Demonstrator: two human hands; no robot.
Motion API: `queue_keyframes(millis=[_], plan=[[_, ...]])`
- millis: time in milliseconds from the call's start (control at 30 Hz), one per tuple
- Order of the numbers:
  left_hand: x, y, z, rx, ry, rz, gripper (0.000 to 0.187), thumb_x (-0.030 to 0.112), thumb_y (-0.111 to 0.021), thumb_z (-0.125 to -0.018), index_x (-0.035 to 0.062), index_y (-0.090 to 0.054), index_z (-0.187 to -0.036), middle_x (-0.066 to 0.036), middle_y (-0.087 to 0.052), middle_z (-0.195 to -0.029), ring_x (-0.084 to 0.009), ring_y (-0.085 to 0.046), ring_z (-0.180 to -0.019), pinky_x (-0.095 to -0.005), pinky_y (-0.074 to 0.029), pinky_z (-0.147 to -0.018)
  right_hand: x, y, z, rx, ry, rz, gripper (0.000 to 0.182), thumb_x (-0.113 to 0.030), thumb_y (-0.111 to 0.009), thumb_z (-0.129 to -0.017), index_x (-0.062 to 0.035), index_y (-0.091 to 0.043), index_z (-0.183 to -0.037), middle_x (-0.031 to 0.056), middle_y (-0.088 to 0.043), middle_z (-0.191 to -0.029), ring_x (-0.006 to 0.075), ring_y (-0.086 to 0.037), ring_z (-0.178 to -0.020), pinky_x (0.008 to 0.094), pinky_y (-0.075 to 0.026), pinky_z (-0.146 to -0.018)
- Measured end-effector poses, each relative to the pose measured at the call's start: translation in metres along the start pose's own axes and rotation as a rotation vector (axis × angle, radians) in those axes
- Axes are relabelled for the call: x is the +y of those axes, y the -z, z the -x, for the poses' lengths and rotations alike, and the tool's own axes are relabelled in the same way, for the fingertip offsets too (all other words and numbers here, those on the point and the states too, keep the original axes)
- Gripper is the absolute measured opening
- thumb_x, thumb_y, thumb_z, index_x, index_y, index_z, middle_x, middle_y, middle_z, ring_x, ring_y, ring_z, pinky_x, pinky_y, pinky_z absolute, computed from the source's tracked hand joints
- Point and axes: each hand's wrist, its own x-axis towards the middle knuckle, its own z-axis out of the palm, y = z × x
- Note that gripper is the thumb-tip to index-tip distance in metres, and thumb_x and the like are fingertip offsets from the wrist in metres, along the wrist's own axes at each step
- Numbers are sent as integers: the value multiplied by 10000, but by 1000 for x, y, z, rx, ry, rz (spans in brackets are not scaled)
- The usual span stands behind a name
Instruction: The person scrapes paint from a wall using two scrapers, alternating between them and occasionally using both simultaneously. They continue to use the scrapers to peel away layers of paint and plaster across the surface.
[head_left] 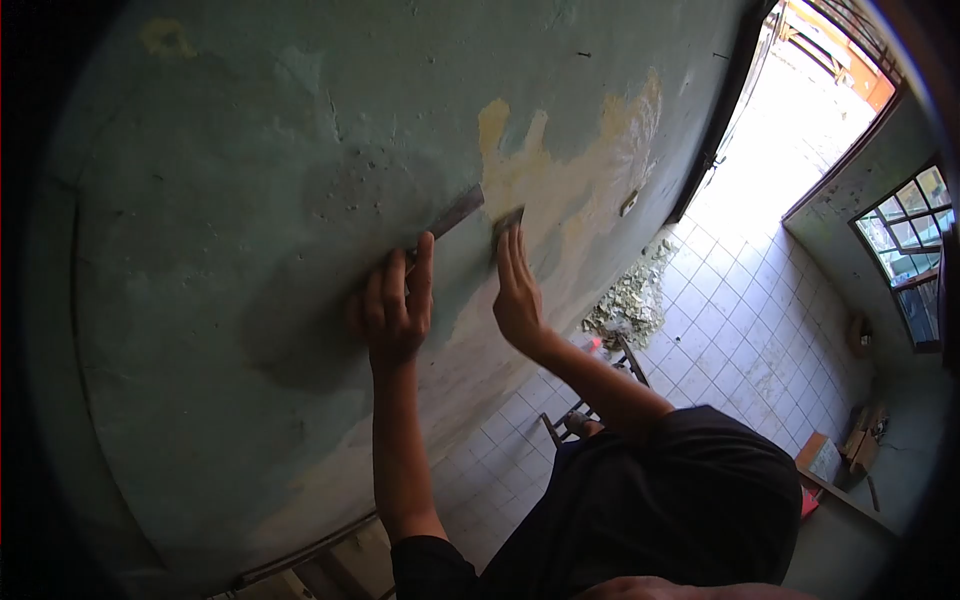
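Peeling green wall point(290, 200), tiled floor point(740, 290), doorway point(785, 120)

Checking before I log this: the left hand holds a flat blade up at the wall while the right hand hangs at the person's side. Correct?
No, the right hand isn't hanging down; the head view shows it raised at the wall too. The left hand does hold a flat blade there.

— Please, what do you count?
— One left hand point(397, 300) and one right hand point(518, 295), therefore two hands.
— And of the other things?
— Two flat blades point(461, 213), one heap of flakes point(637, 295), one doorway point(795, 125), one window point(908, 228).
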Motion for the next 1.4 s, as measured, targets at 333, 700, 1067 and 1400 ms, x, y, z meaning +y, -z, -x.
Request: queue_keyframes(millis=[333, 700, 1067, 1400], plan=[[-1, 1, 3, -22, 11, 2, 352, 204, -584, -1003, 328, -724, -1301, 64, -635, -1165, -147, -544, -991, -341, -417, -871, 11, 9, -34, 42, -4, 12, 791, 218, -416, -788, 95, -254, -1553, 365, -272, -1582, 494, -264, -1488, 492, -274, -1235], [-1, 5, 2, -31, 7, 7, 338, 214, -596, -1003, 330, -730, -1291, 59, -638, -1151, -150, -543, -992, -341, -423, -884, -5, 15, -51, 108, 69, 4, 757, 255, -360, -799, 82, -328, -1536, 346, -331, -1567, 450, -329, -1475, 457, -325, -1206], [-1, 5, 3, -21, -5, 24, 324, 202, -597, -1016, 306, -731, -1292, 27, -625, -1167, -165, -531, -1005, -353, -431, -857, -17, 39, -117, 176, 169, 3, 730, 238, -402, -807, 82, -355, -1519, 330, -312, -1583, 449, -320, -1481, 478, -331, -1206], [1, 6, 10, 1, 67, 78, 342, 191, -684, -983, 386, -727, -1261, 75, -611, -1158, -116, -534, -1013, -352, -413, -889, -19, 47, -133, 208, 175, 30, 681, 204, -437, -830, 109, -359, -1500, 329, -344, -1567, 477, -319, -1474, 496, -335, -1203]])
